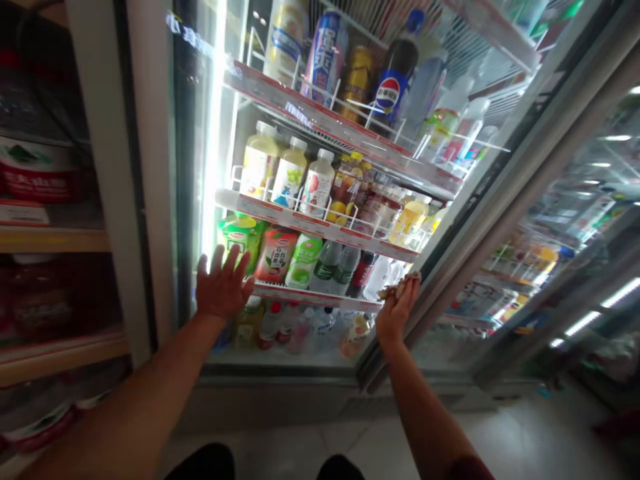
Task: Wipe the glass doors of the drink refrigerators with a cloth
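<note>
Head view, standing before a glass door (295, 361) of a drinks cooler. Work in hand, as judged from the hands: wiping the glass.

Right hand (397, 313), lower right of centre: fingers closed over a bunched, patterned cloth (400, 287), which lies at the fingertips, close beside the grey door frame (483, 200). Grip firmness: cannot tell. Left hand (220, 287), left of centre: bare, fingers spread, palm toward the glass in front of the green bottles (239, 233). Contact with the pane: cannot tell from this angle.

Shelves behind the glass carry bottled drinks (318, 183) from the top of the frame to below centre.

Notes on method (judgement). Unfold the cloth into a flat pad, since a crumpled wad likely leaves streaks. Keep pressure even under all the fingers; run along the frame edge, where dirt probably collects, then overlap strokes toward the middle. Bare left fingers could leave prints; best held clear of wiped areas, or used only to steady the door.
</note>
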Available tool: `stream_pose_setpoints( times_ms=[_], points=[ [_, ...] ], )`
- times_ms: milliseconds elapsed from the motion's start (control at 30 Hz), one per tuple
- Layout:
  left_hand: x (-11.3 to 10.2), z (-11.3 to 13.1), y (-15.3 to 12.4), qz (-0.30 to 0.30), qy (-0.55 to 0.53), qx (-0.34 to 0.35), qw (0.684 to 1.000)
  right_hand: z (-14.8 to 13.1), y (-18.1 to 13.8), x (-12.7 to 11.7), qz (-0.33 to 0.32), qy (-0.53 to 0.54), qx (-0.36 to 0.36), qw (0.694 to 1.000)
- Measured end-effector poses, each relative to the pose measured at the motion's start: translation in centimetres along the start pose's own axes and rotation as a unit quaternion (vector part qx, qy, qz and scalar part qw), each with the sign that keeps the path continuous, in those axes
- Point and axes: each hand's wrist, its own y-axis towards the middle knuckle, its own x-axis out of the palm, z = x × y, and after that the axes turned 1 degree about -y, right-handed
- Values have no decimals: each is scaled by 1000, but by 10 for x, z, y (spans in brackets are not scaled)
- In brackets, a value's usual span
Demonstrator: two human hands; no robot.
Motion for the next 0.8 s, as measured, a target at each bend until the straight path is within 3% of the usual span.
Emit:
stream_pose_setpoints(
  times_ms=[100, 267, 500, 700, 800],
  points=[
    [0, 1, 0, -6, -1, -5, 1000, 0, 9, 0, 20, -9, -9, 1000],
    [0, 0, 0, -5, -6, -2, 1000, -18, -21, -10, -42, -4, -83, 996],
    [1, -4, -2, -5, -10, -1, 1000, -37, 30, -11, 13, 1, -42, 999],
    [2, -4, -3, 1, -16, -12, 1000, -52, -18, -7, -125, -2, -170, 978],
    [2, -5, -4, 0, -21, -15, 1000, -56, -3, -3, -97, 19, -151, 984]
  ],
)
